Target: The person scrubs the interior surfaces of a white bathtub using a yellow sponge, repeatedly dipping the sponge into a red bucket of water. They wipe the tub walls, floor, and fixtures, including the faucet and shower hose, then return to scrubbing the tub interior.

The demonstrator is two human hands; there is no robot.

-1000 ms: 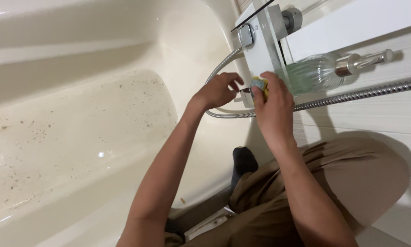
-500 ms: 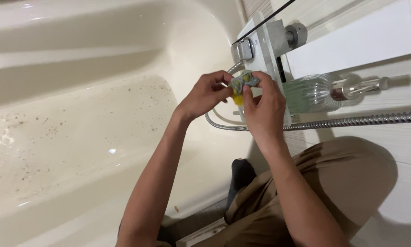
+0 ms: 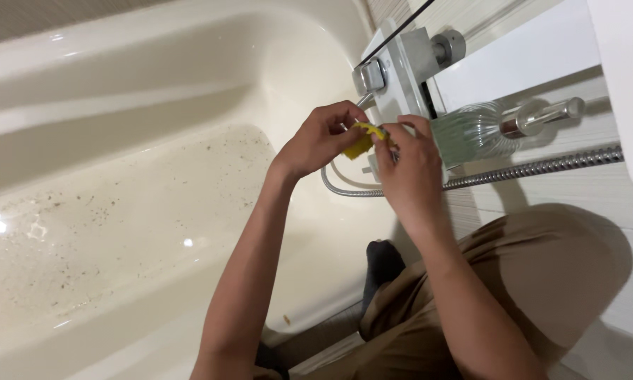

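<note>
Both the left hand (image 3: 320, 144) and right hand (image 3: 408, 165) pinch a yellow sponge (image 3: 361, 141) over the bathtub (image 3: 119, 211); loosened fingers could drop it in.

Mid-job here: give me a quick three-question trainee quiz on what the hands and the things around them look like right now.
1. True or false: both hands pinch the yellow sponge.
2. What lies on the white ledge just right of the hands? A) a ribbed clear glass bottle with a metal pump B) a folded towel C) a bar of soap
3. Fill in: the floor of the cream bathtub is dotted with dark ____.

Key
1. True: the left hand and the right hand both have a grip on the yellow sponge, in front of the white tap unit.
2. A: the glass bottle, above the metal shower hose.
3. Specks, across the bathtub.
</note>
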